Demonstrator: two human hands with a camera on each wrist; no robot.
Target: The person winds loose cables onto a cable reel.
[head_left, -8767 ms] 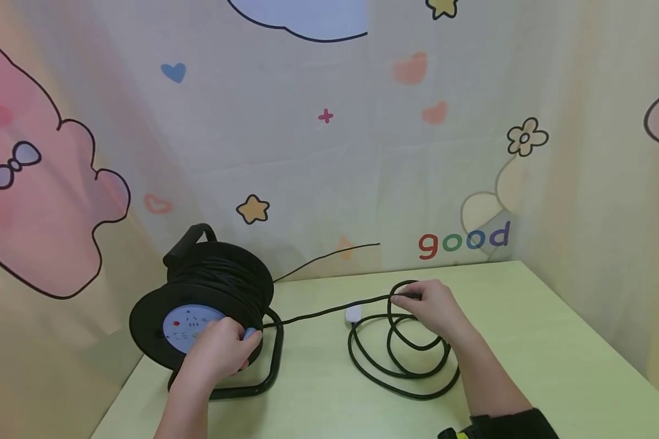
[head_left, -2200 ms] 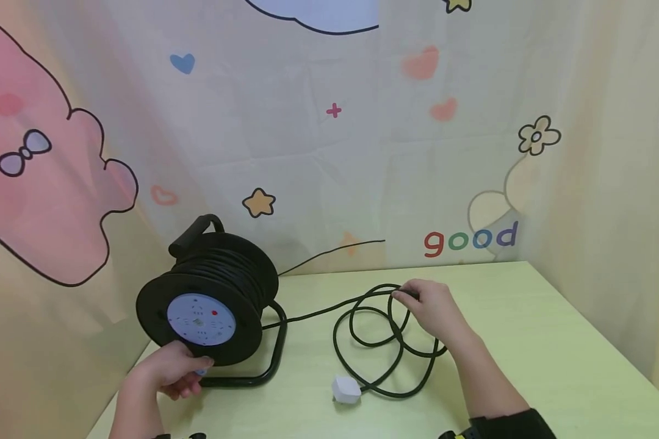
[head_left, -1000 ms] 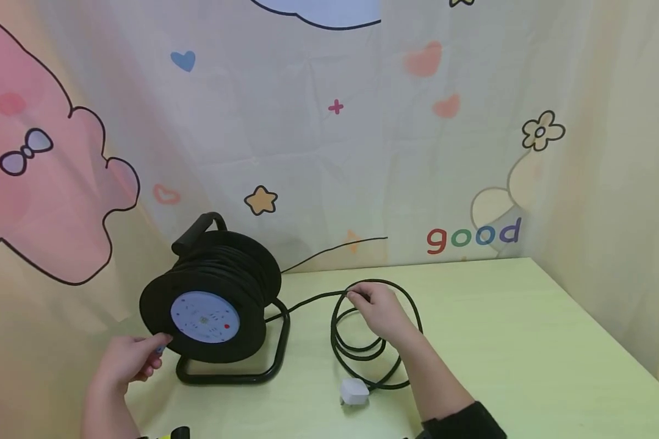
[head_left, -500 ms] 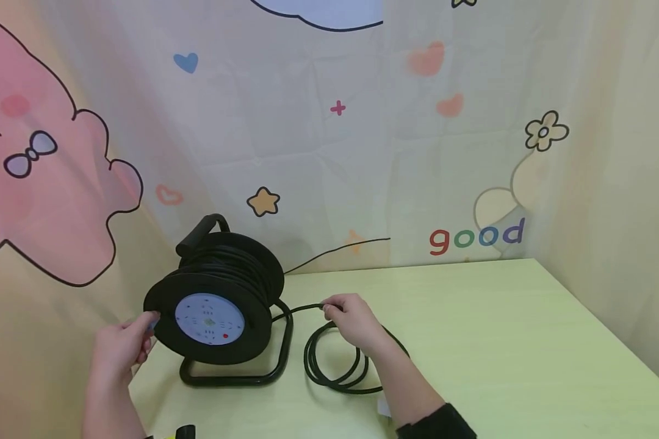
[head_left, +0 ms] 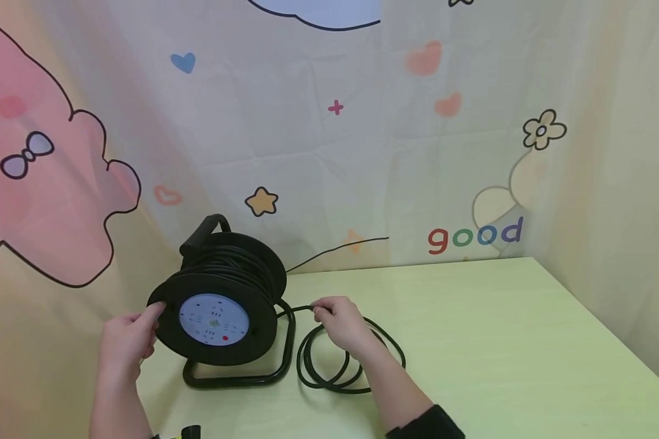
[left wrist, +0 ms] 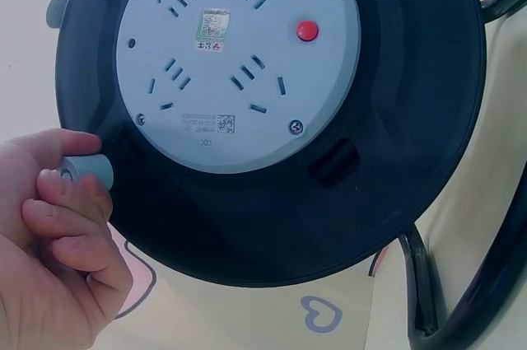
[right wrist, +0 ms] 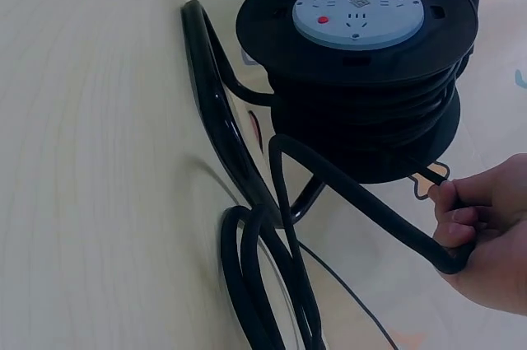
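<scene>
I see cable (head_left: 227, 269) wound on the reel (head_left: 214, 355). My left hand (head_left: 125, 340) pinches its knob (left wrist: 97, 169); my right hand (head_left: 340, 322) curls round the cable.

A black cable reel (head_left: 214, 285) stands on its tubular frame (head_left: 236, 383) on the surface (head_left: 500, 341), its pale-blue socket disc (head_left: 214, 320) (with one red button (left wrist: 307, 30)) facing the head camera; black cord (right wrist: 362, 200) lies looped beside it.

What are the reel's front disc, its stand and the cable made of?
Front disc: probably matte black plastic, with moulded-looking recesses.
Stand: likely painted metal tube, judging by glossy highlights and smooth bends; plastic is possible.
Cable: seemingly satin-black rubber or soft plastic outside, bending in smooth loops.
</scene>
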